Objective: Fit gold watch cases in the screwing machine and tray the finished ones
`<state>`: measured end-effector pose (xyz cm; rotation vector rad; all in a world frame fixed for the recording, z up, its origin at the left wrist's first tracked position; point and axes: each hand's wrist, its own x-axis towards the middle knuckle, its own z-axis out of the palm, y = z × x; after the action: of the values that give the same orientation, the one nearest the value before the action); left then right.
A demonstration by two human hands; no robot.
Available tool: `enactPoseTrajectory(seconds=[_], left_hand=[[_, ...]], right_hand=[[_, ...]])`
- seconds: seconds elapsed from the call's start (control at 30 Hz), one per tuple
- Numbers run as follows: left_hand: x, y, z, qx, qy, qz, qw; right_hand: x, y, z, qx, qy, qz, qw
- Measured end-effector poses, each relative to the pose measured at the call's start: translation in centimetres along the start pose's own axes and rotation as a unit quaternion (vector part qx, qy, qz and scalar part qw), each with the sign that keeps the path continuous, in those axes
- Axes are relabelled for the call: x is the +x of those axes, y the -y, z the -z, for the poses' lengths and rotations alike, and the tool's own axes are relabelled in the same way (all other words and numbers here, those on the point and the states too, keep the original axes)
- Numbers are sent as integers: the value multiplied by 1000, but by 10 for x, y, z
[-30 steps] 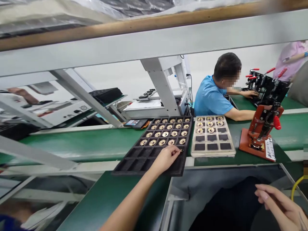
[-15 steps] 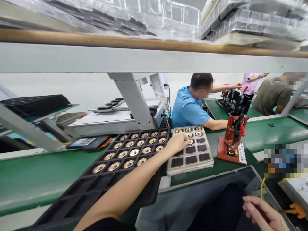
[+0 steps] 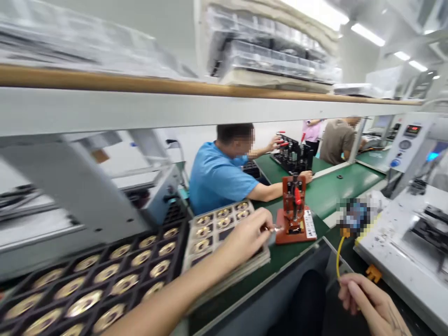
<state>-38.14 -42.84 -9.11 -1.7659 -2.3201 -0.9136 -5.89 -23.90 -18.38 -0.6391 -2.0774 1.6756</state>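
Observation:
My left hand (image 3: 250, 233) is closed, its fingertips pinching a small shiny gold ring (image 3: 275, 228) that is partly hidden and blurred. It hovers over the right side of a pale tray (image 3: 227, 280) with dark pockets, some holding gold rings. Just right of the fingertips stands a red clamp fixture (image 3: 293, 210) with a red-tipped handle. My right hand (image 3: 371, 298) is at the lower right, fingers curled and thumb against them; whatever they may hold is hidden. A yellow cable (image 3: 338, 256) runs down beside its fingers.
A black tray (image 3: 136, 275) of gold rings fills the lower left. A shelf edge (image 3: 175, 109) crosses above the bench. Opposite, a person in blue (image 3: 220, 177) reaches toward black clamp fixtures (image 3: 292, 154). At right stands a white machine table (image 3: 402, 233).
My left hand has lifted a gold ring from the pale tray and carried it right, toward the red fixture. My view has swung right; my right hand's fingers look more curled.

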Motion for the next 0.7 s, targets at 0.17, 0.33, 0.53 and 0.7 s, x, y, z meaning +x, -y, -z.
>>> enactPoseTrajectory(seconds=[0.17, 0.33, 0.53, 0.7], left_hand=[[41, -97, -45, -105, -31, -364, 925], [75, -149, -75, -99, -18, -470, 877], [99, -195, -116, -142, 28, -537, 831], [132, -250, -164, -248, 68, -527, 810]], right_hand=[[2, 57, 2, 31, -53, 165, 984], [-13, 75, 30, -35, -144, 199, 969], [-50, 66, 66, -94, -245, 131, 956], [-96, 49, 110, -145, -370, 74, 915]])
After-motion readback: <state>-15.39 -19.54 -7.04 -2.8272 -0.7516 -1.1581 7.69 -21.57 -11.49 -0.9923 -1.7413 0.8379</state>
